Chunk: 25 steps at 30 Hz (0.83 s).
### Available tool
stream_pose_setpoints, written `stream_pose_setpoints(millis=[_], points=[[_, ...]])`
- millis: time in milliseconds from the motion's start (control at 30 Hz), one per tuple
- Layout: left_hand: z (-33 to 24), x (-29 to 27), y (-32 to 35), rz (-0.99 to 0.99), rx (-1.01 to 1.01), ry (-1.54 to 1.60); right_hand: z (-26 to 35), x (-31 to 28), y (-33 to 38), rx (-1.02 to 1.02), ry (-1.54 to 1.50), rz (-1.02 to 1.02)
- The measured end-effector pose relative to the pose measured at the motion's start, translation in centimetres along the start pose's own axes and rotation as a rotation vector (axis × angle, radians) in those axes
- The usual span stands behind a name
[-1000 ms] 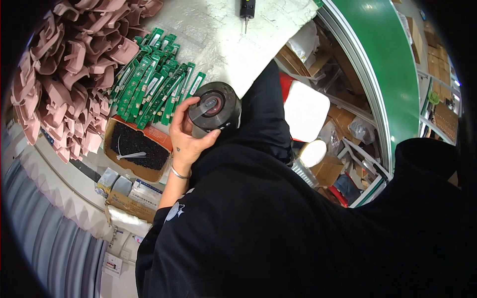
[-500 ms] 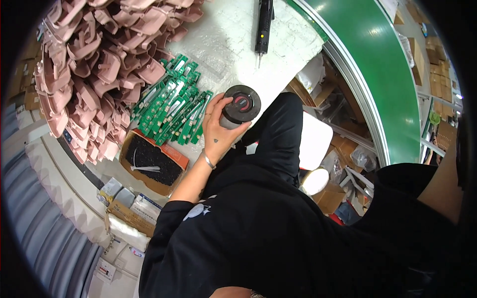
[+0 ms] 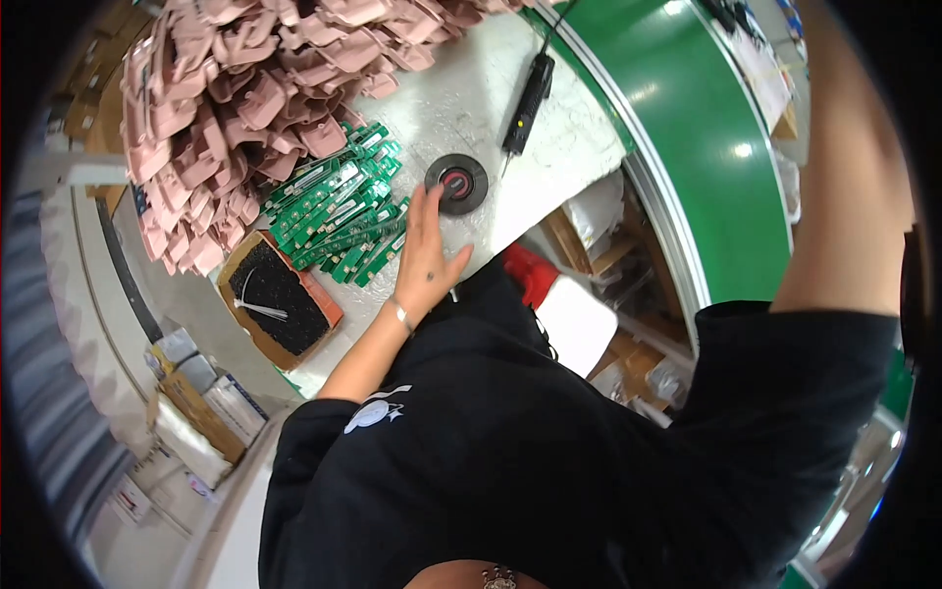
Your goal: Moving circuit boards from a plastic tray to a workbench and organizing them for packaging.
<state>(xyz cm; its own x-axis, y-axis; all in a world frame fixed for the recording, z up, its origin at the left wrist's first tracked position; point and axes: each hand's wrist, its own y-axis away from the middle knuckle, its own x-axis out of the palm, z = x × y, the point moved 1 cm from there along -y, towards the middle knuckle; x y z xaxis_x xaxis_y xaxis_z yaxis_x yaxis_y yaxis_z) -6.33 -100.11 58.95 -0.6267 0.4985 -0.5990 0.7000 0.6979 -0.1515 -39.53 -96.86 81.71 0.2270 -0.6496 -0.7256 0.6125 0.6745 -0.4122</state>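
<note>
A dark round container [image 3: 471, 201] with a reddish middle on its top stands upright on the pale worktable [image 3: 520, 204]. My left hand [image 3: 424, 260] is beside it with the fingers stretched out and the thumb apart. The fingertips overlap the container's near-left edge; whether they touch it I cannot tell. Left of this hand lies a pile of narrow green circuit boards [image 3: 339, 211]. Beyond the container rests a black electric screwdriver [image 3: 530, 103], its bit pointing toward me. My right forearm [image 3: 844, 187] is raised at the right edge, and its hand is out of view.
A big heap of pink plastic parts [image 3: 235, 98] covers the far left. An open box of small black pieces [image 3: 285, 309] sits at the table's near-left corner, with white ties on top. A green conveyor belt [image 3: 706, 147] runs along the right. Below stands a white stool [image 3: 579, 329].
My left hand has set the container down on the table and opened from around it. My right arm has risen farther into view. The whole view has shifted.
</note>
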Motion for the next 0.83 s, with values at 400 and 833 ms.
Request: stream_pose_setpoints(millis=[400, 833], points=[[-2.8, -3.8, -0.5, 0.390, -0.428, 1.419, 5.8, 6.9, 20.1, -0.041, -0.491, 0.138], [-1.7, -4.2, -0.9, 0.568, -0.603, 1.740, 2.5, 11.0, 29.7, 0.477, -0.604, 0.466]])
